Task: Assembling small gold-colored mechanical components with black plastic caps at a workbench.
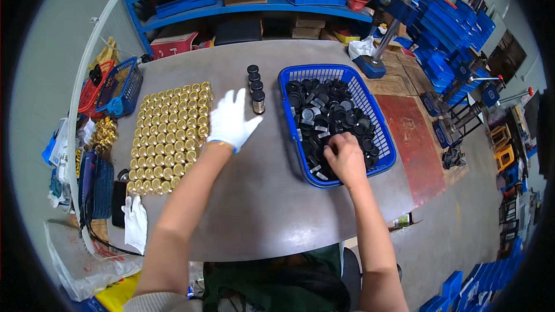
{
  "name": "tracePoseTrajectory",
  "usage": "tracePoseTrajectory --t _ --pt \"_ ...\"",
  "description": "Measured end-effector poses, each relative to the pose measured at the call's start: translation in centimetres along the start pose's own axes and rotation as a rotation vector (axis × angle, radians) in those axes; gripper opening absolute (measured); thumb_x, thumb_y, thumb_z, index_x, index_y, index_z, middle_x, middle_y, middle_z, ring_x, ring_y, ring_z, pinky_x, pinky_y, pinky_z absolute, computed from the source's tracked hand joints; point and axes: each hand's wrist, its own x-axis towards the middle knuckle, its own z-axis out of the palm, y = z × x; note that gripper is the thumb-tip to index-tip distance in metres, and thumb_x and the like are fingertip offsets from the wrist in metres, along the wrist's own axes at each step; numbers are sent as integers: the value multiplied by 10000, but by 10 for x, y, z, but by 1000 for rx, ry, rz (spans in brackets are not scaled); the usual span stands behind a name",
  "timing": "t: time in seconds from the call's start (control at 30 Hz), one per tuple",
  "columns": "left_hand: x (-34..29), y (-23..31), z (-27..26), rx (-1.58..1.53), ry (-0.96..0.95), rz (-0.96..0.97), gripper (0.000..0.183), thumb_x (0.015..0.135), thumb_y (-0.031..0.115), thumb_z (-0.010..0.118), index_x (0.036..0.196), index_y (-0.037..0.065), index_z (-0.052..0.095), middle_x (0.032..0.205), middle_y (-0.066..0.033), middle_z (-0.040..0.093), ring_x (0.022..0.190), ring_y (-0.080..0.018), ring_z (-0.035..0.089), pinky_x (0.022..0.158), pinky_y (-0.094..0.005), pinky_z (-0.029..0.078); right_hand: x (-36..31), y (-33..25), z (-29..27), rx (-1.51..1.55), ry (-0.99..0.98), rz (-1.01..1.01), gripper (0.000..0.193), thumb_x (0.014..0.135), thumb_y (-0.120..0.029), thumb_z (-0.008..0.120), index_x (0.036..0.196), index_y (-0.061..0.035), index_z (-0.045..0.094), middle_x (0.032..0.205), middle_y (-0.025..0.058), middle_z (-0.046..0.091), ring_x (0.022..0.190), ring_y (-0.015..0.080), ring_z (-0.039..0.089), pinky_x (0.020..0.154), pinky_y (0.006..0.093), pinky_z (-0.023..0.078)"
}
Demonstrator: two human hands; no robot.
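My left hand (232,121), in a white glove, is open with its fingers spread over the table. It lies between a block of gold-coloured round metal pieces (171,138), set in tight rows, and a short line of several black-capped cylinders (258,101). The nearest cylinder shows a shiny metal side and stands close to the fingertips. My bare right hand (348,159) reaches into a blue plastic basket (384,138) heaped with loose black round caps (321,117). Its fingers are curled down among the caps, and what they pinch is hidden.
A white glove (135,224) and a dark phone-like slab (118,203) lie at the left front table edge. Red and blue baskets (121,88) stand at the left. Behind are blue shelves (260,6); a hand press (373,63) stands at the back right.
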Motion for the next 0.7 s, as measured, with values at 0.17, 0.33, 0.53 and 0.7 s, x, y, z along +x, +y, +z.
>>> tracePoseTrajectory --t 0.17,0.33,0.53,0.7 --pt "-52 -56 -35 448 -165 -61 935 698 573 700 1420 110 329 1482 -184 283 1383 -364 234 1086 -578 196 7 -8 -9 357 138 99 176 731 -51 673 870 -1 576 803 177 609 650 279 594 636 341 489" --pt "-67 -71 -23 380 -66 98 730 770 425 684 1381 141 404 1463 -102 350 1366 -298 298 1081 -557 227 -3 4 -8 963 234 244 499 782 -24 707 1211 -46 454 934 57 638 710 54 530 618 199 450" --pt "-86 -69 -27 178 -112 344 371 797 249 678 1137 134 587 1144 -73 614 1172 -283 519 960 -427 410 -48 -57 -16 1164 -91 162 682 708 51 708 1280 -115 374 1053 26 530 695 30 438 587 159 376" --pt "-136 24 -69 -958 -387 -152 277 911 248 595 1078 35 538 832 -139 633 698 -222 672 596 -316 512 -87 -89 -35 886 -510 241 771 723 -23 724 1372 -147 325 1168 142 572 733 112 576 644 251 493"
